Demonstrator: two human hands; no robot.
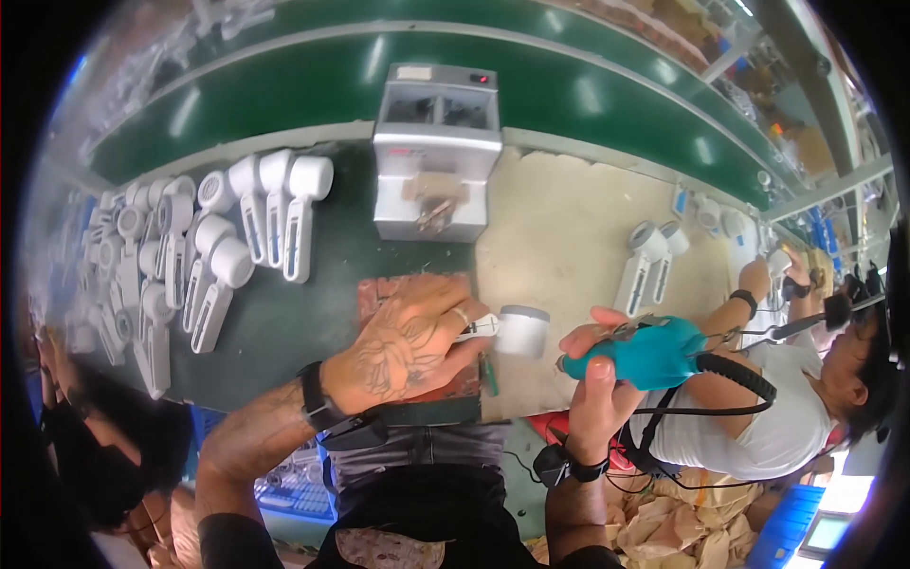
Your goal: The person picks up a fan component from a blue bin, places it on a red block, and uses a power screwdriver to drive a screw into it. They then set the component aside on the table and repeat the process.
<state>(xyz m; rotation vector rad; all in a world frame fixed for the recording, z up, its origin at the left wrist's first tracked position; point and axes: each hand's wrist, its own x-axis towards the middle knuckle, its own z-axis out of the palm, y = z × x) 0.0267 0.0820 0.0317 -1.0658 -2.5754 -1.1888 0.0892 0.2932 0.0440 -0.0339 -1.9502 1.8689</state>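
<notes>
My left hand (412, 351) is closed around the slotted handle of a white handheld device with a cylindrical head (523, 332). The head points right, past my fingertips, over the tan part of the bench. My fingers hide most of the handle. In my right hand (602, 398) is a teal power screwdriver (654, 353), its tip end pointing left toward the device, with a gap between them. A black ribbed cable sleeve (739, 372) leaves its back end. Under my left hand lies a reddish patterned mat (379, 294), with a small green stick-like thing (488, 375) at its right edge.
Many similar white devices (299, 218) crowd the bench's left; two more (646, 270) lie at the right. A silver screw feeder (436, 156) stands at the back middle. Co-workers sit on both sides; one in a white shirt (749, 427) works at the right. Crumpled brown paper (673, 512) lies below.
</notes>
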